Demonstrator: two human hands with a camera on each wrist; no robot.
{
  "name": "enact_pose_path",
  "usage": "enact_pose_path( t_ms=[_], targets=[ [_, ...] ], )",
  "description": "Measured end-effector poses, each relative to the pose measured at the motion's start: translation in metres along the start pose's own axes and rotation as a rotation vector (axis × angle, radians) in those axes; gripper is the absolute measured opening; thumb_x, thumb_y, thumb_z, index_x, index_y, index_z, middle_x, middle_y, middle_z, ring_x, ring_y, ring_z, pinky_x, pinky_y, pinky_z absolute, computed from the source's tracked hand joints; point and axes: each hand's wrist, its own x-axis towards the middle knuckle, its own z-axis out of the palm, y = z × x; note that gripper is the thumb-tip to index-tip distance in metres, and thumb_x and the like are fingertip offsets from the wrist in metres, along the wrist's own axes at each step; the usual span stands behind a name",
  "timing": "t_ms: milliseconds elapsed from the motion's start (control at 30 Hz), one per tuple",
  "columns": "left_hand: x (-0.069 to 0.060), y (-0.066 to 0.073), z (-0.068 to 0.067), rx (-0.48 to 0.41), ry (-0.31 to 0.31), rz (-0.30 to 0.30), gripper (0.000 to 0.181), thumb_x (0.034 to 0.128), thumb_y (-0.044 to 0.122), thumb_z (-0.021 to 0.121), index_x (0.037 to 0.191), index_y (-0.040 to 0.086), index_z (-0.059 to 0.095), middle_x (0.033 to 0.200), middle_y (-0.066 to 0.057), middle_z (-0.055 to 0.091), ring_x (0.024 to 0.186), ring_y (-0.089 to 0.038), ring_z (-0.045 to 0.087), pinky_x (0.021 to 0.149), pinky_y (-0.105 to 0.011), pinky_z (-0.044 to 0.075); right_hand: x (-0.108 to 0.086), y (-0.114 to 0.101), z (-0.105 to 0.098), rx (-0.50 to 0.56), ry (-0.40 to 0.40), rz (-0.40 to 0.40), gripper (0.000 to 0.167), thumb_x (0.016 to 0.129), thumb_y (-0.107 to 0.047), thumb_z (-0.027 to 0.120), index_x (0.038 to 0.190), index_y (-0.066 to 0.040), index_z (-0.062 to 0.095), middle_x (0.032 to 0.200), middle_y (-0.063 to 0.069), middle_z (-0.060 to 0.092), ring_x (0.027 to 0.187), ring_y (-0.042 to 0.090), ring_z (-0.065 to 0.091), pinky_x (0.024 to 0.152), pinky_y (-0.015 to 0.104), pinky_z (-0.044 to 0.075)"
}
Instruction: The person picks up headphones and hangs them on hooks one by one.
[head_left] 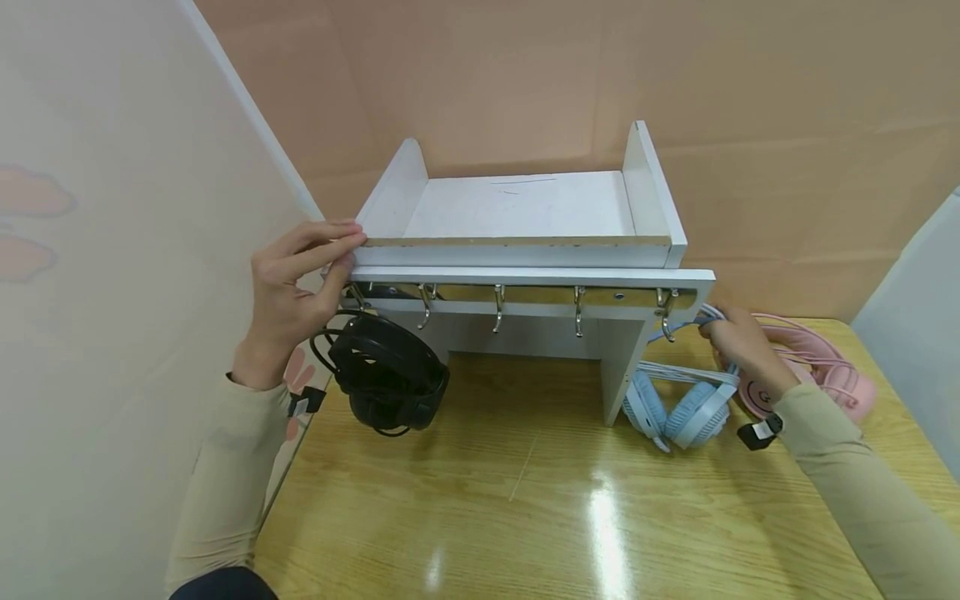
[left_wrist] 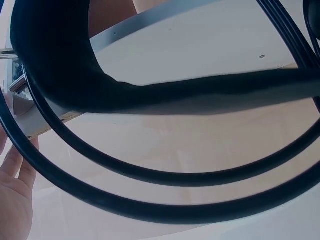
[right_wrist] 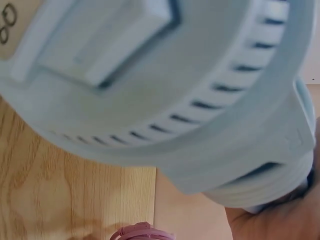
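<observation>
One white rack (head_left: 525, 253) carries black headphones (head_left: 392, 393); the right hand (head_left: 750, 346) holds blue headphones (head_left: 696, 414).

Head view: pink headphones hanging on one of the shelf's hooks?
No, the pink headphones lie on the wooden table, to the right of the white shelf.

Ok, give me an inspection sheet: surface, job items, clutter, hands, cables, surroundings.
Surface: wooden table, shiny, with light reflections.
Job items: black headphones hang at the left end of the hooks on the white shelf; blue headphones and pink headphones at its right.
Clutter: nothing seen.
Hands: left hand holds the shelf's left front corner; right hand grips the blue headphones.
Cables: black cord in loops; blue cord bundled.
Surroundings: brown backdrop behind, pale panels either side.
</observation>
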Motion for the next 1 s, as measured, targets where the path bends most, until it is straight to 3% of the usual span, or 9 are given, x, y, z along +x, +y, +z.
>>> enact_pose_path(
  t_ms=[167, 400, 533, 767, 1000],
  targets=[
    [0.000, 0.000, 0.000, 0.003, 0.004, 0.002, 0.022, 0.0887, -0.009, 0.070, 0.105, -0.002, 0.084, 0.111, -0.022, 0.079, 0.112, -0.027, 0.076, 0.102, -0.025, 0.059, -0.006, -0.004, -0.001, -0.003, 0.011, 0.001, 0.027, 0.102, -0.006, 0.042, 0.123, 0.008, 0.051, 0.066, -0.001, 0.046, 0.045, 0.018, 0.049, 0.042, 0.037, 0.046],
    [-0.001, 0.000, -0.001, 0.002, 0.008, -0.006, 0.022, 0.0887, -0.008, 0.070, 0.105, -0.002, 0.084, 0.111, -0.022, 0.079, 0.113, -0.026, 0.076, 0.103, -0.026, 0.059, -0.019, -0.012, -0.002, 0.028, 0.035, -0.005, 0.040, 0.104, -0.006, 0.040, 0.137, 0.014, 0.050, 0.063, -0.004, 0.045, 0.048, 0.014, 0.045, 0.044, 0.035, 0.044],
    [-0.002, 0.001, -0.002, 0.007, 0.010, -0.011, 0.022, 0.0886, -0.009, 0.070, 0.105, -0.002, 0.084, 0.110, -0.023, 0.079, 0.113, -0.023, 0.076, 0.103, -0.026, 0.059, -0.026, -0.014, -0.002, 0.051, 0.068, -0.032, 0.039, 0.103, -0.003, 0.039, 0.135, 0.013, 0.051, 0.062, -0.003, 0.046, 0.047, 0.014, 0.045, 0.043, 0.035, 0.044],
    [-0.001, 0.000, -0.001, 0.034, 0.005, -0.012, 0.022, 0.0898, -0.007, 0.070, 0.106, -0.001, 0.084, 0.112, -0.020, 0.079, 0.112, -0.030, 0.076, 0.105, -0.028, 0.058, -0.036, -0.013, -0.003, 0.027, 0.129, -0.067, 0.035, 0.104, -0.004, 0.041, 0.131, 0.014, 0.055, 0.057, -0.005, 0.046, 0.047, 0.011, 0.045, 0.044, 0.031, 0.041],
    [-0.001, 0.000, -0.003, 0.111, -0.044, -0.001, 0.024, 0.0926, -0.002, 0.069, 0.113, -0.001, 0.081, 0.117, -0.017, 0.078, 0.113, -0.035, 0.075, 0.105, -0.021, 0.055, -0.049, -0.016, -0.001, 0.091, 0.142, -0.093, 0.035, 0.107, -0.002, 0.037, 0.131, 0.019, 0.052, 0.056, -0.004, 0.047, 0.042, 0.013, 0.045, 0.040, 0.032, 0.042]
  ],
)
